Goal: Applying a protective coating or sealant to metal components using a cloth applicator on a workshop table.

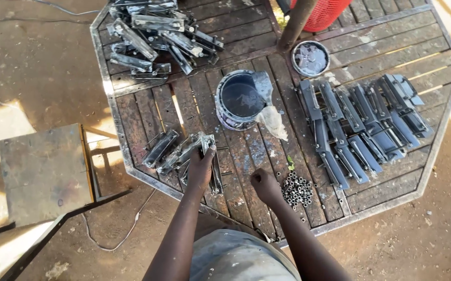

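Near table edge (147, 179): left hand (200, 167) grips upright metal bracket (210, 156); right hand (265, 184), fisted, just left of small nuts (297, 190).

Daylight was bright but mostly shaded over the worktop (132, 112). Blown-out sun patches hit the ground at left and far right. Focus was sharp in the centre, with slight wide-angle bending at the edges.
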